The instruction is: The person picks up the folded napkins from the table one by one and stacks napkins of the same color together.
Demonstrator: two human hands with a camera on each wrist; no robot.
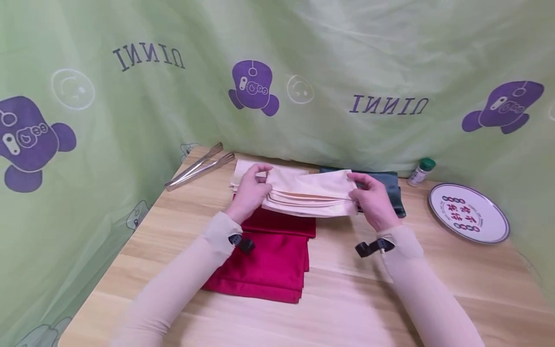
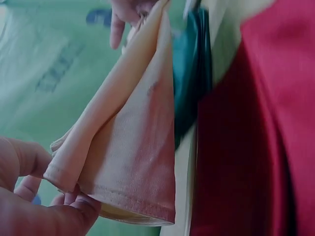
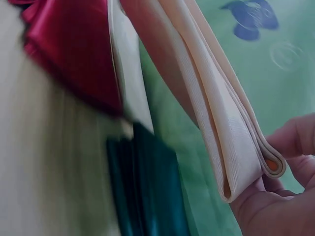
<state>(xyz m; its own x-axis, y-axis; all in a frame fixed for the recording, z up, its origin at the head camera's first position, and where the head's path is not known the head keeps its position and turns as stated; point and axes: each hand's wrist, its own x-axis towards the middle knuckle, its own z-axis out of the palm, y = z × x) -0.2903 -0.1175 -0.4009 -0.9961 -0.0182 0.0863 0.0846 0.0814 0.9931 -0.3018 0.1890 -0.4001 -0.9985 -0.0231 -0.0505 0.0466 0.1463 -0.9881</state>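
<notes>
A folded cream cloth (image 1: 309, 184) with several stacked layers is held up over the table between both hands. My left hand (image 1: 250, 193) pinches its left end, thumb and fingers on either side, as the left wrist view also shows. At the other end, my right hand (image 1: 374, 198) pinches the cloth; in the right wrist view the looped folds (image 3: 236, 147) sit between thumb and fingers. Beneath and nearer lie folded red cloths (image 1: 269, 265). Another cream cloth (image 1: 244, 169) lies behind the left hand, and a folded dark green cloth (image 1: 392, 185) lies behind the right hand.
Metal tongs (image 1: 197, 168) lie at the table's back left corner. A small shaker bottle with a green lid (image 1: 421, 172) and a white plate with red lettering (image 1: 490, 224) are at the right. A green printed curtain (image 1: 303, 130) hangs around the wooden table (image 1: 334, 299).
</notes>
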